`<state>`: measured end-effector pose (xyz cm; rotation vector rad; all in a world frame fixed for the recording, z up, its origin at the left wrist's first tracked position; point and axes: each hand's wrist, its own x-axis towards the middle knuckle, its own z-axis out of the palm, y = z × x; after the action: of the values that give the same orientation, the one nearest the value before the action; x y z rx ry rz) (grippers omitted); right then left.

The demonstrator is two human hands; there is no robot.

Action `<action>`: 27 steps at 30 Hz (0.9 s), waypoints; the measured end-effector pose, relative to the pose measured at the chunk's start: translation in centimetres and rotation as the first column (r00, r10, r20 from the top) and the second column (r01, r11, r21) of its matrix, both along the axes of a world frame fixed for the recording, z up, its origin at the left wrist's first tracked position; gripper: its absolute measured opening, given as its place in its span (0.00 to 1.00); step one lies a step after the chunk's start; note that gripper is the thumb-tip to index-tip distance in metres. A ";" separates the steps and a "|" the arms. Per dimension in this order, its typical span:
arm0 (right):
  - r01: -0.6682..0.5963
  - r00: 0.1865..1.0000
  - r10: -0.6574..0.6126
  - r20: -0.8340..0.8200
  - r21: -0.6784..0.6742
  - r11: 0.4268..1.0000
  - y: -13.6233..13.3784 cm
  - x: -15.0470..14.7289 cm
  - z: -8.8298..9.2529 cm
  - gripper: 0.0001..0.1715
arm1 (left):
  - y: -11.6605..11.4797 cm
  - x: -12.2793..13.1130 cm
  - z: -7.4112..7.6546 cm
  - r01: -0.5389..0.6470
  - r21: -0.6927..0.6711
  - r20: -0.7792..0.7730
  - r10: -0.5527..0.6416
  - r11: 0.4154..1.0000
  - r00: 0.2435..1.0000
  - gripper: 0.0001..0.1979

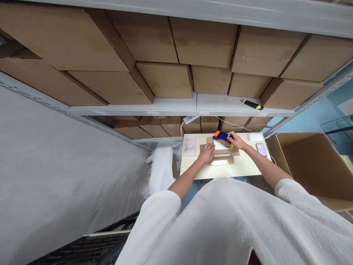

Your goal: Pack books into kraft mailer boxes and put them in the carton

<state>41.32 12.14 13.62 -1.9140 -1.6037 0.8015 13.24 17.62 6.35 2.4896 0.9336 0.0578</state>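
Note:
On a small pale table (249, 167) lies a small cardboard box (235, 152) with a white label on its top. My left hand (206, 153) rests on the box's left side, fingers stretched out over the cardboard. My right hand (236, 140) is closed on a dark blue and orange tape dispenser (223, 136), held over the top of the box. A round roll with a yellow-green edge (227, 144) shows under the dispenser. Along the box's near side is a cardboard flap (230, 161). Whether the dispenser touches the box I cannot tell.
A clear plastic packet (189, 144) lies at the table's left; a phone (261, 150) and a white pad (256, 137) lie at its right. Shelves of cardboard boxes (165, 82) rise ahead, with a utility knife (252, 104) on one. A large open carton (317, 162) stands right.

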 end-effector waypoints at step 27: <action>-0.156 0.942 0.200 0.269 -0.176 0.972 -3.7 5.1 3.0 0.39 | 0.3 0.1 -1.0 -0.020 -0.041 0.066 0.023 0.999 0.998 0.30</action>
<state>46.41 8.47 16.66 -2.0906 -1.9629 0.7660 13.37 17.96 5.35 2.4257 0.9256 0.1265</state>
